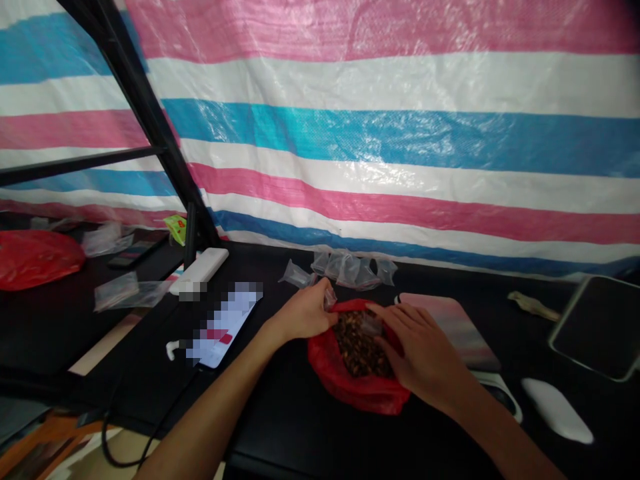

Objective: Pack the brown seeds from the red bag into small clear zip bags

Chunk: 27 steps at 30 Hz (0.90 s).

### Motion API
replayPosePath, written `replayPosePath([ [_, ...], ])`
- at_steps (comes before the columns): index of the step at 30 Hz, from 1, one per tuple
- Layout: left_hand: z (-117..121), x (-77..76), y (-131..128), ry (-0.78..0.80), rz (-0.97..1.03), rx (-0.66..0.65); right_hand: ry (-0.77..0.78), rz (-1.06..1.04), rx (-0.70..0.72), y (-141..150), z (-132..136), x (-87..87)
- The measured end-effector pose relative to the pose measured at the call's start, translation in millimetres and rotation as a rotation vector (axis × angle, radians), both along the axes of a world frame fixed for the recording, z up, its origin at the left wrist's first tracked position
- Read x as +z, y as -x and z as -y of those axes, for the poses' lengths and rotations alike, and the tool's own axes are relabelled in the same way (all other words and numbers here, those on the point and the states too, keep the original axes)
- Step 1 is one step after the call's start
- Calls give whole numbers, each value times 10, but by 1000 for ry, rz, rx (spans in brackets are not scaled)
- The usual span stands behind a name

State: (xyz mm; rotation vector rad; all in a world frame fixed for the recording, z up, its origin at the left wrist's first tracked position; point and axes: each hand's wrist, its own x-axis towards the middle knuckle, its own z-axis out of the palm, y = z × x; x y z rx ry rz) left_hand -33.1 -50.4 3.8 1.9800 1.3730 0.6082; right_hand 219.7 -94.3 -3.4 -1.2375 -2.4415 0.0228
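Note:
My left hand [300,310] and my right hand [415,353] are over a red plastic bag [325,360] lying open on the black tabletop [280,427]. The bag holds a heap of dark brown granular material [357,343]. My left fingers pinch the edge of a small clear plastic bag [329,298] at the red bag's rim. My right fingers grip a piece of clear plastic [371,325] above the heap. I cannot tell whether both pieces belong to one bag.
Several small clear bags [350,270] lie in a row behind my hands. A phone [225,327], white power bank [200,270], pink pad [450,327], white mouse [557,410], and dark tablet [595,327] surround them. Striped tarpaulin [400,147] forms the back wall.

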Motion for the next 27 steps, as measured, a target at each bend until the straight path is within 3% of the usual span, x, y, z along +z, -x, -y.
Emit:
replayPosePath([
  [5, 46, -89, -158, 137, 507, 21, 5, -5, -7, 102, 23, -55],
  [10, 53, -65, -310, 160, 749, 32, 19, -40, -60, 130, -4, -91],
  [16, 5, -163, -338, 147, 789, 125, 75, -110, -129, 144, -48, -113],
  [22, 4, -171, -337, 151, 753, 70, 19, -145, -183, 147, -64, -156],
  [27, 34, -142, -310, -41, 629, 119, 25, -162, -210, 145, -51, -139],
])
